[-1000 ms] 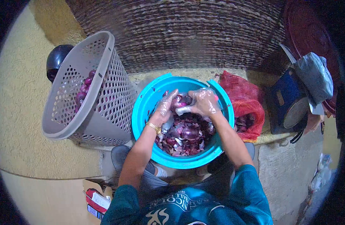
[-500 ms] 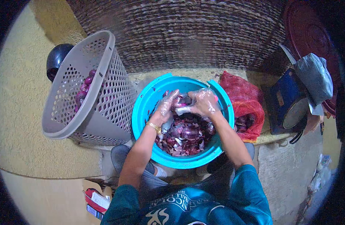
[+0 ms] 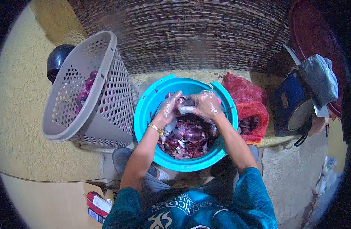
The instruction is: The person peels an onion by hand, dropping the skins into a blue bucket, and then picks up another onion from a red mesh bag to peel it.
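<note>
Both of the person's hands are inside a turquoise basin (image 3: 183, 167), near its far rim, each covered by a clear, thin plastic glove. The left hand (image 3: 168, 108) has its grip closed around one side of a red onion (image 3: 179, 102); the grip of the right hand (image 3: 208, 105) is closed on the opposite side, with the thumb toward the near rim. The held onion is partly hidden by the fingers, and its surface detail cannot be told. Below the hands, toward the near rim, lies a heap of dark purple and whitish skins (image 3: 183, 152), with a whole onion (image 3: 193, 134) resting on it near the middle of the basin. A gold-coloured watch (image 3: 156, 129) is on the left wrist. Just beyond the basin's left rim stands a tall grey perforated basket (image 3: 120, 95), tilted, with several purple onions (image 3: 86, 91) against its inner wall. Just beside the right rim is a red mesh bag (image 3: 244, 89), its mouth facing the near side and dark contents visible within. Farther right stands a blue scale (image 3: 288, 103) with a round pale face, next to a grey plastic bag (image 3: 319, 78).
</note>
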A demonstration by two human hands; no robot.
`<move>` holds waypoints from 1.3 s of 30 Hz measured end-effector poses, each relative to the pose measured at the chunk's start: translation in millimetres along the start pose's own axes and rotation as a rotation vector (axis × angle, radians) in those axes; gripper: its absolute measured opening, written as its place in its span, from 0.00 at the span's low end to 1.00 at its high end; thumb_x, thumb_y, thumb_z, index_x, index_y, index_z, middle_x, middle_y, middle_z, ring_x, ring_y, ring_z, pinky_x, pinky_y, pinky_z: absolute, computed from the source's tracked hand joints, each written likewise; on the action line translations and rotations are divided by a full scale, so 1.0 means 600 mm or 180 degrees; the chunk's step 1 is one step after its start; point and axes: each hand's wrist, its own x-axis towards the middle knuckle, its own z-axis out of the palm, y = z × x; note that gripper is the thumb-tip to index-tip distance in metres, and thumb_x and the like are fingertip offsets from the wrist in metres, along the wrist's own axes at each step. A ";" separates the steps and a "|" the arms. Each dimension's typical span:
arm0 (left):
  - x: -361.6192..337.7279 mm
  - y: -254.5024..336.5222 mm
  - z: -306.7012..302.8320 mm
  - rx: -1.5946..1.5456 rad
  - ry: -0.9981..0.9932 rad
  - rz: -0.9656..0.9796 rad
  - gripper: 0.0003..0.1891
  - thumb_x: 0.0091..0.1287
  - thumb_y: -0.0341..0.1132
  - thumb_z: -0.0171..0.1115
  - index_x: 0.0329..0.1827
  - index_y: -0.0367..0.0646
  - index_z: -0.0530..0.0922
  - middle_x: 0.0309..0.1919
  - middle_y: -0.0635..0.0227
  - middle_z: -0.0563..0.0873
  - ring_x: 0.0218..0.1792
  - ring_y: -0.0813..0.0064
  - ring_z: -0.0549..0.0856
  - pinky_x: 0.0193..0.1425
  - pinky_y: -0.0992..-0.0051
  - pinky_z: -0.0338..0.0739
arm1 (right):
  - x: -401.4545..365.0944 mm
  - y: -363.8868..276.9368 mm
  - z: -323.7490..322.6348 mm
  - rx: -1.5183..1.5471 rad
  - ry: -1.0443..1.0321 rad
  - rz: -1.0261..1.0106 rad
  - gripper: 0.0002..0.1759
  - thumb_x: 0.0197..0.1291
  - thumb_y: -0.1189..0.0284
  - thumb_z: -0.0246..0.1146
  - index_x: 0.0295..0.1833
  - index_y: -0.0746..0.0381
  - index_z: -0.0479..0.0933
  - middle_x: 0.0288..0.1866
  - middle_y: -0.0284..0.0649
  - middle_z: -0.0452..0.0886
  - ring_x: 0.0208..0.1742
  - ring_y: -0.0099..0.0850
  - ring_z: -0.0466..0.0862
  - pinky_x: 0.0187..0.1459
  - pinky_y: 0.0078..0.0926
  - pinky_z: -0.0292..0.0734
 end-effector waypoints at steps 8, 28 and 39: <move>-0.010 0.011 0.002 -0.0235 -0.0325 -0.0242 0.59 0.63 0.48 0.70 0.78 0.43 0.28 0.49 0.66 0.82 0.48 0.73 0.82 0.54 0.59 0.78 | 0.005 -0.008 -0.009 -0.0027 -0.0304 0.0099 0.34 0.55 0.32 0.54 0.49 0.47 0.86 0.26 0.49 0.83 0.31 0.47 0.85 0.36 0.47 0.78; -0.035 0.032 0.025 -0.0273 0.0640 -0.0078 0.28 0.62 0.59 0.66 0.50 0.44 0.78 0.46 0.64 0.84 0.46 0.65 0.84 0.50 0.58 0.80 | 0.002 0.000 0.015 -0.0494 -0.1401 -0.0350 0.43 0.50 0.27 0.52 0.28 0.60 0.84 0.33 0.51 0.84 0.39 0.51 0.85 0.45 0.49 0.79; -0.010 0.018 -0.014 -0.0935 0.0304 -0.0187 0.26 0.65 0.61 0.61 0.53 0.49 0.75 0.52 0.62 0.82 0.49 0.60 0.84 0.53 0.55 0.79 | 0.005 -0.004 0.014 -0.0169 -0.1763 -0.0338 0.48 0.43 0.22 0.52 0.27 0.62 0.84 0.30 0.53 0.84 0.36 0.53 0.84 0.43 0.49 0.78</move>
